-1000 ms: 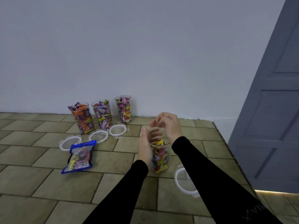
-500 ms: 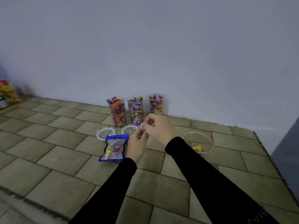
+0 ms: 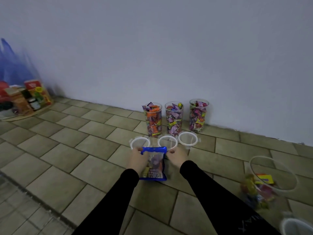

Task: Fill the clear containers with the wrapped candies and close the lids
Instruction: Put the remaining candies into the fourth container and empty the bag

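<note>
A blue candy bag (image 3: 155, 167) lies on the tiled surface in front of me. My left hand (image 3: 138, 159) grips its top left corner and my right hand (image 3: 177, 156) pinches its top right corner. Three clear containers (image 3: 174, 118) packed with wrapped candies stand open by the wall. Three white-rimmed lids (image 3: 167, 141) lie in a row just in front of them. At the right a fourth clear container (image 3: 271, 173) stands partly filled with candies, blurred.
Another white lid (image 3: 294, 227) shows at the bottom right corner. Boxes, jars and a blue plastic bag (image 3: 22, 97) are piled at the far left by the wall. The tiled surface (image 3: 76, 150) stretches to the left.
My hands left the partly filled container, moved left and took hold of the blue candy bag's top corners. The view swung left, putting that container at the right edge.
</note>
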Demonstrator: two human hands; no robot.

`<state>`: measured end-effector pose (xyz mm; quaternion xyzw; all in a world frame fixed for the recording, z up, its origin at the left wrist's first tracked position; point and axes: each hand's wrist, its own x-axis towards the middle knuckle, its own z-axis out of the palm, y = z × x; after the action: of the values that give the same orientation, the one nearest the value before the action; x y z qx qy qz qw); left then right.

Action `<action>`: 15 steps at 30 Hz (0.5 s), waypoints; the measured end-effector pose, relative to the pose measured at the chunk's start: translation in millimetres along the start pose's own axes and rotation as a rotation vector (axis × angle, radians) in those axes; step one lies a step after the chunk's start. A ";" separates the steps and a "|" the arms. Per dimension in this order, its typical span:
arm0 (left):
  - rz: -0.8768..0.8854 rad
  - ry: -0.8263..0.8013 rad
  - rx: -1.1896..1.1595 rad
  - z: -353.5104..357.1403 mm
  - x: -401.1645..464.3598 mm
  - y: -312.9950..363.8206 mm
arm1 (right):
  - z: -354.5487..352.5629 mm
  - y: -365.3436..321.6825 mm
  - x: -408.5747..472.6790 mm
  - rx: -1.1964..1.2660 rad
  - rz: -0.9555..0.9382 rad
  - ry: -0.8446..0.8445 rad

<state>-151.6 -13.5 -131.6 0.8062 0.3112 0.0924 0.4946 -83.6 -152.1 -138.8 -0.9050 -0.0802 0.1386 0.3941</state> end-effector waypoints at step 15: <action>0.211 0.038 -0.258 12.2 4.3 16.8 | -15.2 -4.1 -12.4 0.510 -0.059 0.027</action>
<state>-135.8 -25.3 -123.9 0.7621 0.2199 0.1982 0.5758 -90.7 -162.9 -123.6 -0.7755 -0.0635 0.1308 0.6143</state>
